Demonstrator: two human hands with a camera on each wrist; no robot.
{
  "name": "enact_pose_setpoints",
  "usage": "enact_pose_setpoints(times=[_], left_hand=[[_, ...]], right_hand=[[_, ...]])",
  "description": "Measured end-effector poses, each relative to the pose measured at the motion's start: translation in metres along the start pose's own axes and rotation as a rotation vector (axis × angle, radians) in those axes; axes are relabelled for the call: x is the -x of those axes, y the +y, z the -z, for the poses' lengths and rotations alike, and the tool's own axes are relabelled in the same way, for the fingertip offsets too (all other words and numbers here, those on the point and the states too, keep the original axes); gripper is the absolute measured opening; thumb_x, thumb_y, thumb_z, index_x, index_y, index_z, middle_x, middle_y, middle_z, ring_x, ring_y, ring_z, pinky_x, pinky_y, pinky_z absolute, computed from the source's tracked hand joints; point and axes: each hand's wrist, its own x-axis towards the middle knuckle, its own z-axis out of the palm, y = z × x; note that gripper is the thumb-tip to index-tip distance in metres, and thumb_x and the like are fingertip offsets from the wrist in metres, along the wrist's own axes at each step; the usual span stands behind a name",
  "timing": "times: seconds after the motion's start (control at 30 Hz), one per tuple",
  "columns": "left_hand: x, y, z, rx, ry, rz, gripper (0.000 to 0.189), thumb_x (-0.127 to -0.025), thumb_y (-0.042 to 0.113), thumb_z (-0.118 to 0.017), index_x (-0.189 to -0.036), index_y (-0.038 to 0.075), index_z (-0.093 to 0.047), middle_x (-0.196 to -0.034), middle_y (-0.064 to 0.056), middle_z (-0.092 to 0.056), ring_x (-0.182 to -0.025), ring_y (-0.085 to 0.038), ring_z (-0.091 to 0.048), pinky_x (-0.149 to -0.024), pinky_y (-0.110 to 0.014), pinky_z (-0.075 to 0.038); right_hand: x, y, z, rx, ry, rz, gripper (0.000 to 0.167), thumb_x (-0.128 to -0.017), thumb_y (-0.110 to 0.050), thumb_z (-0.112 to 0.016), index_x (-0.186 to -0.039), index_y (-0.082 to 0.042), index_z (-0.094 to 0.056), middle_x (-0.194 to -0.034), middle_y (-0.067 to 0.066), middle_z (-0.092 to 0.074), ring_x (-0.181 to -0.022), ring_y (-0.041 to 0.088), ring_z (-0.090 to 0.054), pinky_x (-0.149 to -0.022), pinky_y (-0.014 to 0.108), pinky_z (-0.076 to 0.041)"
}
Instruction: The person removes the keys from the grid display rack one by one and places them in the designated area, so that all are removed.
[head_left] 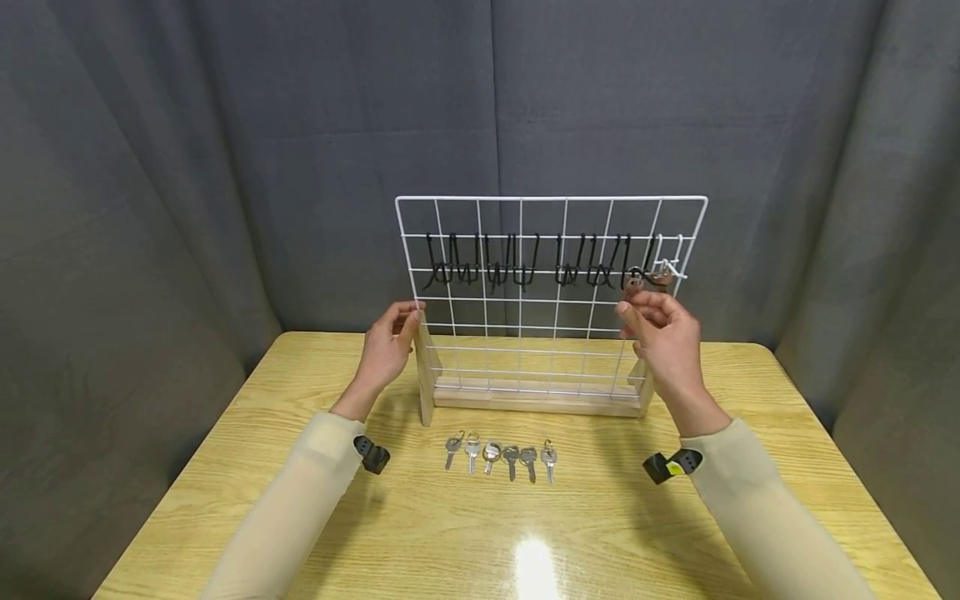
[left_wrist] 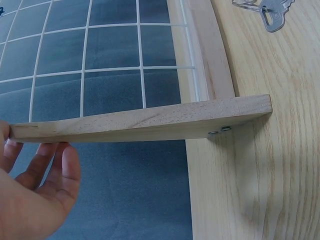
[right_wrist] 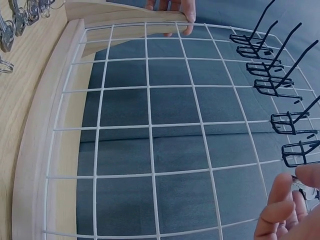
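A white wire grid rack (head_left: 520, 325) stands in a wooden stand (head_left: 536, 402), with a row of black hooks (head_left: 498, 273) near its top. My left hand (head_left: 388, 343) pinches the upper part of the stand's left side post (left_wrist: 140, 120), thumb and fingers on its edges. At the upper right of the grid, my right hand (head_left: 666, 333) holds a key with a ring (head_left: 634, 280) close to the rightmost black hook. Fingers cover most of this key (right_wrist: 304, 189), so whether its ring is over the hook I cannot tell.
Several silver keys (head_left: 492, 452) lie in a row on the wooden table (head_left: 450, 533) in front of the stand. A white hook (head_left: 669, 254) at the far right of the grid carries something metallic. Grey curtains (head_left: 337, 125) hang behind and at both sides.
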Motion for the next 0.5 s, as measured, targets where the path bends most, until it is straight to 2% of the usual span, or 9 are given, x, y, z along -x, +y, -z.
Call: enact_pose_setpoints(times=[0.17,0.4,0.5], left_hand=[[-0.0002,0.0001,-0.0004,-0.005,0.002,-0.001,0.038,-0.107,0.036,-0.046,-0.134,0.013,-0.060,-0.127,-0.015,-0.064,-0.112,-0.030,-0.063,-0.073,-0.027,-0.052],[-0.0004,0.0006,-0.0007,-0.002,0.008,0.000,0.037,-0.107,0.036,-0.046,-0.133,0.013,-0.060,-0.126,-0.015,-0.065,-0.111,-0.030,-0.064,-0.073,-0.027,-0.052],[0.0000,0.0000,-0.0006,-0.006,0.007,-0.001,0.038,-0.107,0.036,-0.046,-0.133,0.013,-0.060,-0.126,-0.015,-0.065,-0.111,-0.029,-0.063,-0.073,-0.028,-0.053]], right_hand=[[0.0014,0.0019,0.0011,0.043,0.006,0.017,0.019,-0.089,-0.030,-0.077,-0.099,-0.020,-0.064,-0.080,-0.015,-0.066,-0.066,0.001,-0.063,-0.049,0.017,-0.040],[-0.0034,-0.0010,-0.0015,-0.102,0.045,0.133,0.012,-0.089,-0.012,-0.076,-0.096,-0.015,-0.067,-0.081,-0.012,-0.070,-0.062,0.003,-0.064,-0.052,0.014,-0.047],[-0.0044,-0.0035,-0.0023,-0.089,0.044,0.179,0.014,-0.089,-0.010,-0.075,-0.100,-0.011,-0.068,-0.086,-0.013,-0.070,-0.066,0.001,-0.064,-0.059,0.012,-0.052]])
